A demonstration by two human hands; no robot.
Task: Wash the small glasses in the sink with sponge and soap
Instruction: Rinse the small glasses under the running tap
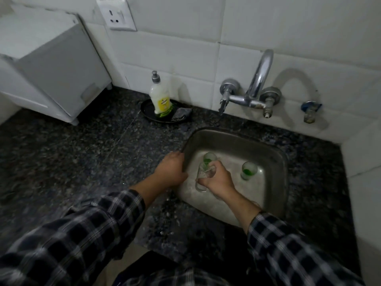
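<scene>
Fingers [208,178] of the right hand [218,180] wrapped around a clear glass [203,175], tilted, low in the sink [274,153] left of centre. Left hand [171,172] at the sink's left rim, fingers curled over the edge, gripping nothing else. Two more glasses in the basin, both upright with green at the bottom: one [209,158] just above the held glass and partly behind it, the other [249,170] to the right, apart from the hand. Steel sink set into a dark speckled table [72,162], centre right of the frame. Chrome tap [257,83] fixed to the white tiled wall [288,27] above the sink, spout arched upward; whether water runs cannot be told. Small blue valve [310,109] further right on the wall. Soap bottle [159,97] with a pump top and yellow label upright on a dark round tray [148,112], upper centre, against the wall. Grey crumpled sponge [181,113] on the same tray, touching the bottle's right side. White appliance [51,69] at upper left on the table. Wall socket [117,15] at top, left of centre. Plaid sleeves [82,234] across the bottom of the frame.
</scene>
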